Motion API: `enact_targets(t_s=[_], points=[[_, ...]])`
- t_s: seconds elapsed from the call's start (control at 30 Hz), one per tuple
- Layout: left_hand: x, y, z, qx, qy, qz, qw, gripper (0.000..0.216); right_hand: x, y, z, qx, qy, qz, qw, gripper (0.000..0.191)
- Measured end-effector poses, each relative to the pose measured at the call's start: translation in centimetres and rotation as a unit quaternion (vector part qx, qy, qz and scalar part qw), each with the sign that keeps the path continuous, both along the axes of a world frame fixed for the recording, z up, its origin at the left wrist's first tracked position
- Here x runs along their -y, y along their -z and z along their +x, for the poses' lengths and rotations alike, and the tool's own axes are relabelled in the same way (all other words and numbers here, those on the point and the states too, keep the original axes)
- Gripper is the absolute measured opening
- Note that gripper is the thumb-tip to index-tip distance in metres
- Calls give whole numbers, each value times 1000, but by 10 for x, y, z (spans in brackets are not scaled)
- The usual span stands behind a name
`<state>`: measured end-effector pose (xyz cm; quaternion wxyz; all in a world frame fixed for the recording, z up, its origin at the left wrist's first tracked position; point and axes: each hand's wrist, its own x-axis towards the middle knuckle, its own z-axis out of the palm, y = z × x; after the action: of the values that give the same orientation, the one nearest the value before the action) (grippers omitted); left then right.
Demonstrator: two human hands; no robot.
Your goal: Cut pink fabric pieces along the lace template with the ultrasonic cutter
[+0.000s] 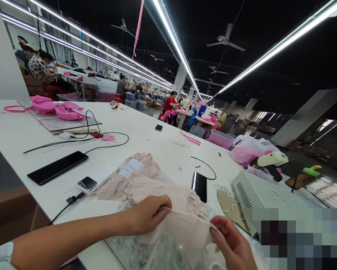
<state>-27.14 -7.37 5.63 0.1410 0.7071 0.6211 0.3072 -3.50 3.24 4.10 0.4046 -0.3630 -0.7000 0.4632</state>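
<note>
White table (146, 135) bears a pale pink fabric pile (146, 180) just beyond our grip. Between our hands we stretch one thin piece (182, 232), left hand (150, 213) and right hand (232, 245) both pinched on its edge; it looks like smoothing, calling for even tension.

The left hand (150, 214) lies palm down, fingers curled under and pinched shut, its bare forearm stretching back to the lower left. Just right of it and nearer the body, the right hand (233, 243) curls inward, thumb pressed against its fingers
</note>
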Motion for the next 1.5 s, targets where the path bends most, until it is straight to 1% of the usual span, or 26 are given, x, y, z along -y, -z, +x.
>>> enact_targets(t_s=[0.07,0.13,0.2,0.27,0.3,0.37,0.43,0.5,0.6,0.67,0.7,0.77,0.8,0.87,0.93,1.03,1.13,1.23,1.3,1.4,1.5], points=[[-13,-2,-13,-11,-35,11,999,15,-17,-13,-19,-2,-26,1,1000,34],[-29,0,-27,-28,-64,17,997,18,-35,-16,-39,2,-28,7,1000,31],[-44,3,-39,-51,-82,16,995,18,-54,-11,-57,19,-24,12,999,26],[-55,8,-47,-79,-83,11,993,17,-71,-2,-64,41,4,18,999,23],[-58,10,-49,-94,-78,11,992,17,-79,4,-62,50,21,20,998,23],[-62,11,-46,-119,-57,18,991,20,-90,14,-45,63,57,20,996,26],[-65,10,-35,-136,-17,29,990,21,-95,23,-13,76,90,13,993,28],[-71,7,-14,-149,37,32,988,20,-94,31,26,98,124,1,987,26],[-92,5,30,-173,132,19,976,13,-85,43,80,148,168,-10,974,23],[-112,6,63,-192,190,1,963,8,-76,51,105,180,181,-2,967,20],[-122,8,79,-202,210,-11,957,9,-72,55,114,192,184,6,964,19],[-140,14,106,-223,237,-41,945,16,-65,63,125,209,188,24,959,18],[-148,18,117,-233,249,-57,938,24,-62,68,129,214,191,34,957,20],[-158,25,131,-253,253,-88,930,30,-59,76,132,224,198,53,953,26],[-165,31,137,-265,246,-113,925,30,-59,84,133,236,201,69,948,26],[-174,33,134,-261,232,-140,927,29,-62,91,135,244,201,79,945,22],[-183,26,125,-236,223,-156,933,29,-66,93,136,227,218,79,946,23],[-192,11,120,-203,220,-148,943,29,-68,88,138,199,256,78,943,25],[-196,-1,122,-182,219,-127,950,29,-68,80,139,179,289,87,936,27],[-196,-24,131,-151,226,-80,959,28,-61,60,144,152,343,126,918,32],[-181,-41,136,-138,260,-36,955,17,-38,41,152,139,384,189,893,32]])
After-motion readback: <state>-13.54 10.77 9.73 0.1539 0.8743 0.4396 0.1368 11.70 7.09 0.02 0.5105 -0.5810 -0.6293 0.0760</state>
